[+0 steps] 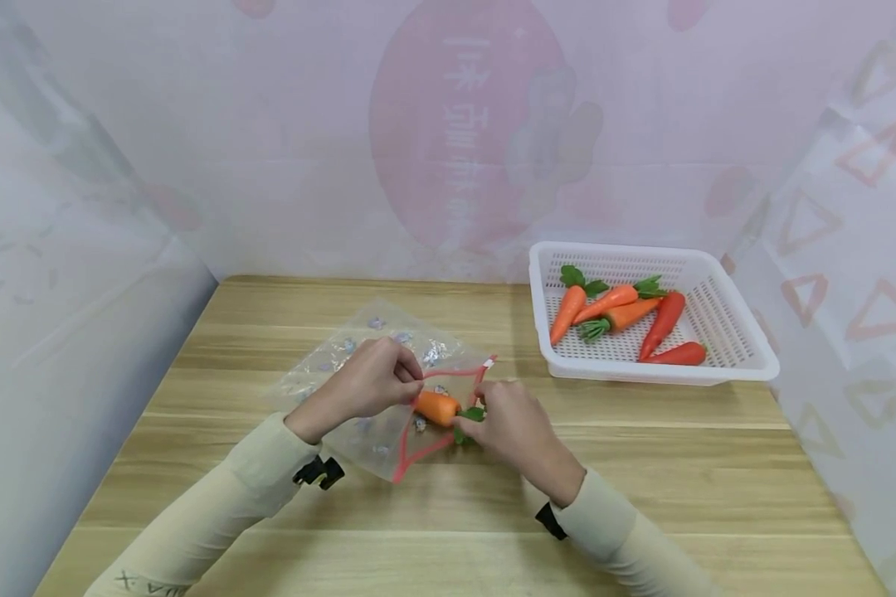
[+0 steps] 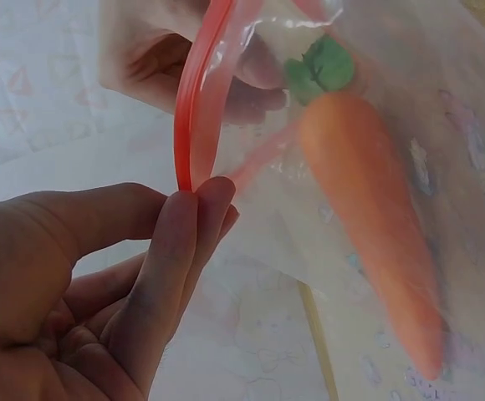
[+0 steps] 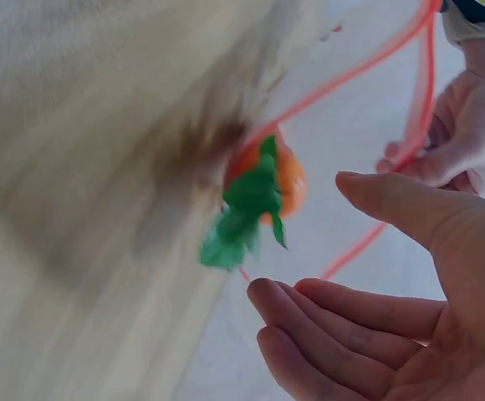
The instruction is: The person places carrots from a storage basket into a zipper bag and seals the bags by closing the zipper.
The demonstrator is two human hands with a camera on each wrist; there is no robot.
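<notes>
Over the wooden table (image 1: 642, 464), one orange carrot (image 1: 436, 408) sits inside the clear bag (image 1: 377, 439), green leaves (image 3: 255, 196) near its mouth. It seems best to hold the red rim (image 2: 194, 92) wide so nothing snags. The left hand (image 1: 377, 377) pinches that rim; the right hand (image 1: 518, 427), thumb and fingers apart, is near the leaves.

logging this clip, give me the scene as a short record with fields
left hand: pinches the red edge of the bag
right hand: thumb and fingers apart, near the leaves
bag: clear, printed, mouth open
bagged carrot: leafy end toward the mouth
basket: white, holds three carrots and two red peppers
surface: wooden table
</notes>
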